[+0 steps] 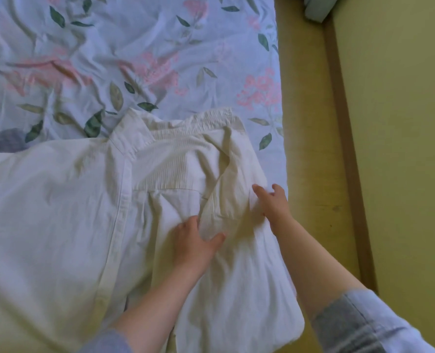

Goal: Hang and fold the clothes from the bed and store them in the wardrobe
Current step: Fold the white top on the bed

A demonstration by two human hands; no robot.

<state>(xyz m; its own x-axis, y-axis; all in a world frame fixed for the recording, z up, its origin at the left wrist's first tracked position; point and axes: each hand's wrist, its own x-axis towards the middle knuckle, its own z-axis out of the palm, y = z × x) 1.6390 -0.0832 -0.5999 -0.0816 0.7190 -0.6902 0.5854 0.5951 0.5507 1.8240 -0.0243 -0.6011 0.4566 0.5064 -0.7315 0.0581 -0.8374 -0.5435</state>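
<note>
Creased cream cotton shirt (84, 200) is lying on the floral bed sheet (135, 47), its pleated bib just beyond the left hand (194, 242), which is pressing flat with fingers (217, 238) spread. The right hand (273, 202) is curling at the shirt's edge, grip unclear.

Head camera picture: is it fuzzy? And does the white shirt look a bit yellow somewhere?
Head view: yes, it is soft all over, and the right hand looks the most smeared. Also in the head view, a yellow-green tint lies on the white shirt, strongest toward the lower left. A faint, soft shadow sits between the left hand and the right one, and there is no glare.
</note>
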